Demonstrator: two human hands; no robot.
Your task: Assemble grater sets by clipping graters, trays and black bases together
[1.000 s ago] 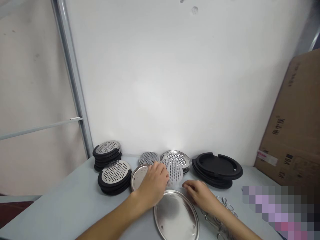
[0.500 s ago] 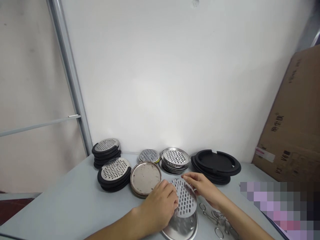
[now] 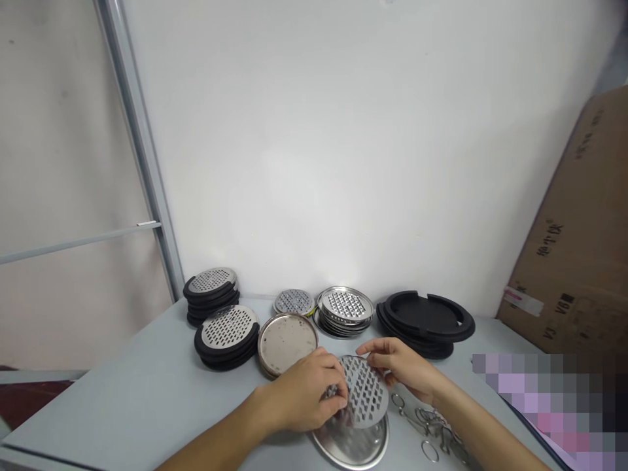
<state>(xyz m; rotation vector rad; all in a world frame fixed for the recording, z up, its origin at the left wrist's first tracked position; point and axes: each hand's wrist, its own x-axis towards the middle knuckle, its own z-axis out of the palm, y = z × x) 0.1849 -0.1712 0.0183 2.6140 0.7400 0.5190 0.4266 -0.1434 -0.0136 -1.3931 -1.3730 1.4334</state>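
Note:
A round metal grater disc [image 3: 367, 399] with rows of raised openings is held tilted above a shallow round metal tray [image 3: 350, 451]. My left hand [image 3: 311, 392] is closed at the disc's left edge, its fingers curled. My right hand [image 3: 400, 366] grips the disc's upper right edge, with the index finger stretched along the rim. Part of the tray is hidden under the disc. Left of the disc lies another shallow metal tray [image 3: 287, 343] with a stained, dull surface, partly behind my left hand.
Two stacks of black rings with perforated discs [image 3: 210, 294] [image 3: 228, 337] stand at left. Behind are a small grater disc [image 3: 293, 301], a stack of metal trays [image 3: 346, 311] and black rings [image 3: 424, 320]. Wire rings [image 3: 432, 432] lie at right, near a cardboard box [image 3: 574, 242].
The disc has turned between my hands; its face now shows raised teeth where plain slots showed before. My left fingers have shifted slightly at its edge. The view has moved a little.

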